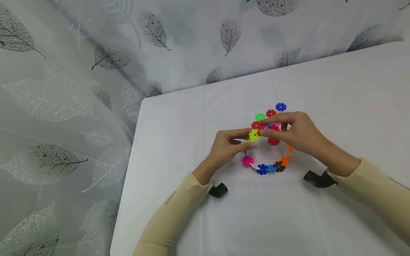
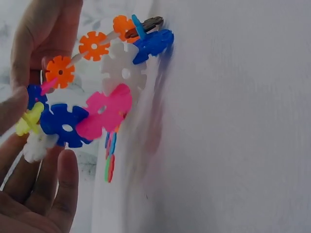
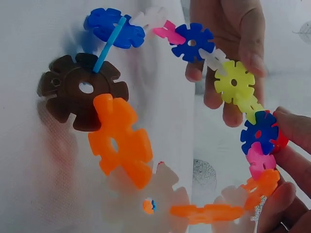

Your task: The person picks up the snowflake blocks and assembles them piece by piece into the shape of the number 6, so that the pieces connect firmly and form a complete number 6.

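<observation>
Two black curved pieces [image 1: 218, 191]: one by each sleeve [image 1: 179, 202]; first sits near-left of the chain loop, second off to its right.
Loose discs [image 1: 271, 113]: red, blue, green, pink; grouped just beyond the chain loop on the white table [image 1: 173, 149], some seen through its middle.
In the way: right hand [image 1: 296, 129] covers the loop's far-right stretch and part of the loose discs in head view.
Leaf-print curtain [image 1: 64, 89]: past the table edge, beyond the chain loop and well off to its left.
Chain loop [image 1: 271, 168]: over the table, between both hands; slotted plastic discs linked all the way round.
Loop direction: tilted; far side raised in the fingers, low side with brown disc [image 1: 279, 166] toward the person, close to the table. Cannot tell if it touches.
Long axis: roughly round, no clear one; individual discs face different ways, some edge-on.
Left hand [image 1: 229, 142]: narrow pinch, thumb and index at the yellow disc [image 1: 254, 134] on the loop's far-left.
Right-hand grip: narrow, thumb and fingers pinching a red disc [image 3: 283, 139] against the loop's blue disc [image 3: 260, 133].
</observation>
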Demonstrator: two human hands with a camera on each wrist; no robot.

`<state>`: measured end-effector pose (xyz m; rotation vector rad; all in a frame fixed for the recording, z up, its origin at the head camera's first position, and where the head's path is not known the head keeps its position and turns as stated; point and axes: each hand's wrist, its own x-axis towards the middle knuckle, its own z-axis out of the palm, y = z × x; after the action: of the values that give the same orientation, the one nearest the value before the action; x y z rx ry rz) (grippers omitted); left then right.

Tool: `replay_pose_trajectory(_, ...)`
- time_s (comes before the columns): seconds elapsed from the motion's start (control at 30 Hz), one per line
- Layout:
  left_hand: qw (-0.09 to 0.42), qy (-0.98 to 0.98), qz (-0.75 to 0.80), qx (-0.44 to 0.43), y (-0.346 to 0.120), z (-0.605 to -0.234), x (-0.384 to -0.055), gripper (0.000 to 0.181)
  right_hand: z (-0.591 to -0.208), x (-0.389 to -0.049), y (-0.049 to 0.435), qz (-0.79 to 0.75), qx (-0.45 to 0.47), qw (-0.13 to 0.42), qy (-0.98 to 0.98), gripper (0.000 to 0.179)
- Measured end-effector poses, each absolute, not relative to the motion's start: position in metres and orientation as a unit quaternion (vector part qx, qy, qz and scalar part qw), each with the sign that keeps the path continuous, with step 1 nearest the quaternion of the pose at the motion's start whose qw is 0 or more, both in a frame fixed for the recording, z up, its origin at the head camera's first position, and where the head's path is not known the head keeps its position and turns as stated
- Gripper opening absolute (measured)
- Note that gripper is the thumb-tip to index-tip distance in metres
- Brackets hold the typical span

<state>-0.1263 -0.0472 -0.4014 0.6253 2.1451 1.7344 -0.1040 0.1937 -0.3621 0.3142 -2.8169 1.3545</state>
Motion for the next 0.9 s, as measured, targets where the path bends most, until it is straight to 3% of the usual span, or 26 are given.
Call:
replay_pose_trajectory(0.2, 0.174, 0.728, 0.636, 0.188, -0.047, -0.402, -0.127, 0.040, -0.359, -0.105, 0.197, 0.457, 0.093, 0.015, -0.884, 0.044)
replay_pose_trajectory(0.53, 0.283, 0.687, 0.660, 0.110, -0.056, -0.400, -0.134, 0.047, -0.361, -0.122, 0.220, 0.528, 0.002, 0.106, -0.843, 0.050)
replay_pose_trajectory(0.9, 0.331, 0.698, 0.626, 0.109, -0.063, -0.395, -0.141, 0.048, -0.376, -0.136, 0.234, 0.538, -0.057, 0.082, -0.837, 0.054)
